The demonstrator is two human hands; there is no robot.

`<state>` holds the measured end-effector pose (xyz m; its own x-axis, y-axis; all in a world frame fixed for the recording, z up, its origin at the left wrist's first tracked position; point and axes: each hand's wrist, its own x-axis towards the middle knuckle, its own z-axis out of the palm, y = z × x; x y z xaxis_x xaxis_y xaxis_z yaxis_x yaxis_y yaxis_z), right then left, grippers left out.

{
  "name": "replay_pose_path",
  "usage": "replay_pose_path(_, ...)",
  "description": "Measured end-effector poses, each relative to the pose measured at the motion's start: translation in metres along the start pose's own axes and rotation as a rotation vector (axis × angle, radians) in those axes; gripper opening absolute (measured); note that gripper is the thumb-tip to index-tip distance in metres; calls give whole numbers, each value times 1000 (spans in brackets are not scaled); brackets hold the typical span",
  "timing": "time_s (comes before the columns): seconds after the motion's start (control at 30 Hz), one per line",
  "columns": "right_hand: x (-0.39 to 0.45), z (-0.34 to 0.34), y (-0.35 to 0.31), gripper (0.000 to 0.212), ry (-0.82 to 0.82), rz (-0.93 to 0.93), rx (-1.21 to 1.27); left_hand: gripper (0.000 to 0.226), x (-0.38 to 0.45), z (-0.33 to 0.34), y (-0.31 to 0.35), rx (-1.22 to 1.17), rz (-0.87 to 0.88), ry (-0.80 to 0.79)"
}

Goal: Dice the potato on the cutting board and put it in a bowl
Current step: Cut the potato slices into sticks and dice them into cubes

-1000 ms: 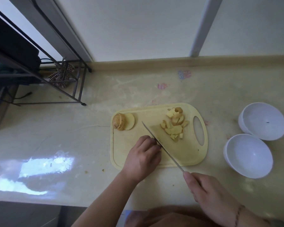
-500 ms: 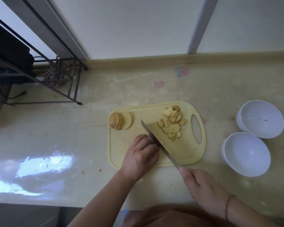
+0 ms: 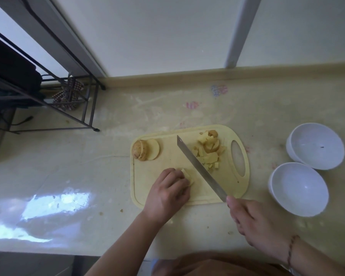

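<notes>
A pale yellow cutting board (image 3: pixel 163 198) lies on the counter. My left hand (image 3: pixel 167 191) presses down on potato slices (image 3: pixel 188 175) near the board's front. My right hand (image 3: pixel 255 222) grips a knife (image 3: pixel 199 168) whose blade slants across the board, just right of those slices. A heap of diced potato (image 3: pixel 208 151) sits at the board's far right, beside the handle hole. An uncut potato end with a slice leaning on it (image 3: pixel 144 150) rests at the far left corner. Two white bowls stand to the right, one nearer (image 3: pixel 299 189) and one farther (image 3: pixel 316 146).
A black metal rack (image 3: pixel 54 100) stands at the back left on the glossy beige counter (image 3: pixel 58 176). A wall and window frame run along the back. Small potato crumbs (image 3: pixel 121 210) lie on the counter in front of the board.
The knife blade has shifted right, away from my left hand, uncovering the potato slices under my fingertips. My right hand has drawn slightly right with it.
</notes>
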<state>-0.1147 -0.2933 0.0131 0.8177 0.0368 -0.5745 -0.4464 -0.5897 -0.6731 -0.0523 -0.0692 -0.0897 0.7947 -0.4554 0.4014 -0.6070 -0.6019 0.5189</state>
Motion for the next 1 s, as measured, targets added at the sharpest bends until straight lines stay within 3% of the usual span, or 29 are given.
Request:
replay_pose_path(0.1,-5,2,4,72,6,-7,41,6,8,5,2,-9,-18,7)
replay_pose_path(0.27,-8,3,5,70,-20,9,-9,5,11,9,1,17,-37,5)
replay_pose_path(0.47,-9,9,18,100,-12,0,-77,5,11,7,1,-1,-7,6)
replay_pose_path(0.63,-11,14,23,90,22,-28,-104,5,7,11,0,-33,-42,6)
replay_pose_path(0.77,4,24,13,68,31,-49,-141,6,9,11,-1,-67,-63,8)
replay_pose_path(1.0,21,8,14,78,62,-53,-81,4,10,9,0,-47,-41,21)
